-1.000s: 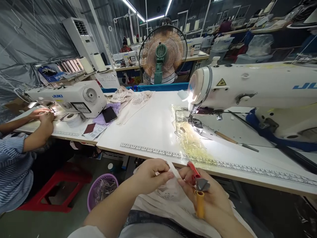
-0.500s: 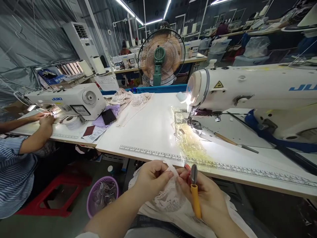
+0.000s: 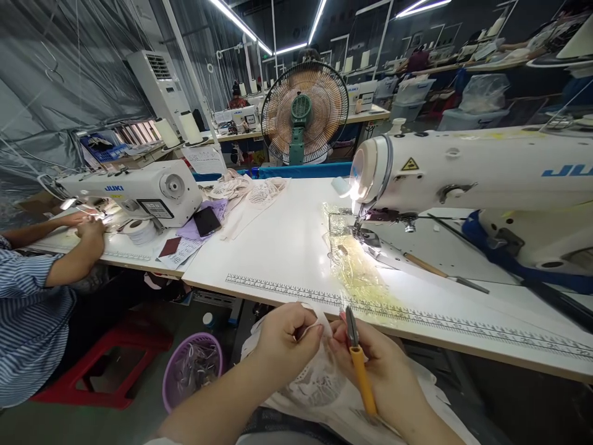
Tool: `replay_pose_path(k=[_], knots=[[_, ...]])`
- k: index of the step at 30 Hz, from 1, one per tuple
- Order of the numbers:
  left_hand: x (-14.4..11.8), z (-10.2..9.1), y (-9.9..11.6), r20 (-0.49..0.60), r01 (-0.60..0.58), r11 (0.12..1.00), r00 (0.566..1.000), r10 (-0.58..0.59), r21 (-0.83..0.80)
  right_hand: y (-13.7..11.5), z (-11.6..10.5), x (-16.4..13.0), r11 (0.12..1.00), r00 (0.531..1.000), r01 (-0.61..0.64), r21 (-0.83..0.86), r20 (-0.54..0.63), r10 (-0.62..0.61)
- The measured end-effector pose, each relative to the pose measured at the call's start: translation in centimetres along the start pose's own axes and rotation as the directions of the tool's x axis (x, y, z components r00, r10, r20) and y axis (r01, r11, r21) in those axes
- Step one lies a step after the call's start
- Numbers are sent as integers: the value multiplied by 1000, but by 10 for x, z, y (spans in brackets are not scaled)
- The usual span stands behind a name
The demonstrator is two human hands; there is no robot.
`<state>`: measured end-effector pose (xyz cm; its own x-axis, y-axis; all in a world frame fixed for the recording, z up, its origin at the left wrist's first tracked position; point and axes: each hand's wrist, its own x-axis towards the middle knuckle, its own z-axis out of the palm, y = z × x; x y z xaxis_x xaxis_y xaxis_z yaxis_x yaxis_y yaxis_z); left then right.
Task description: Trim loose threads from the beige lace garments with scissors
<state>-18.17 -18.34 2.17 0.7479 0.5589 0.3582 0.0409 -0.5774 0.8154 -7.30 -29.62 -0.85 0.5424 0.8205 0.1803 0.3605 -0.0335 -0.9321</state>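
Note:
My left hand pinches the top edge of a white lace fabric piece just below the table's front edge. My right hand grips thread snips with a yellow handle; their metal blades point up beside the pinched fabric. More white cloth lies across my lap under both hands. Ahead on the white table stands a white sewing machine, with its lit needle area over a patch of yellowish tape.
A co-worker in a striped shirt sews at a second machine on the left. A purple basket and red stool sit on the floor. A fan stands behind the table; lace pieces and a phone lie on it.
The snips have turned from blades lying sideways to blades pointing up, and the red part no longer shows. Both hands stayed together on the lace, shifting slightly right.

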Motion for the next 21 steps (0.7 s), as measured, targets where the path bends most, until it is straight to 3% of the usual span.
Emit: replay_pose_path(k=[5,10,14,17,19,21], knots=[[-2,1,-1,-1,-151,978,988,153,144,-2,-9,11,983,997,-13,181,81,-2],[-1,2,2,34,-189,972,982,186,139,-15,-15,24,945,993,29,326,97,-64],[4,0,11,42,1,1000,999,-1,9,-24,-18,28,943,987,63,327,121,-108],[6,-2,16,115,219,966,972,-204,-139,-22,-18,28,963,983,99,252,124,-133],[6,-2,17,159,291,936,952,-262,-199,-18,-17,27,964,984,97,247,119,-130],[6,-2,17,168,290,930,952,-256,-226,-16,-15,26,970,986,85,229,118,-114]])
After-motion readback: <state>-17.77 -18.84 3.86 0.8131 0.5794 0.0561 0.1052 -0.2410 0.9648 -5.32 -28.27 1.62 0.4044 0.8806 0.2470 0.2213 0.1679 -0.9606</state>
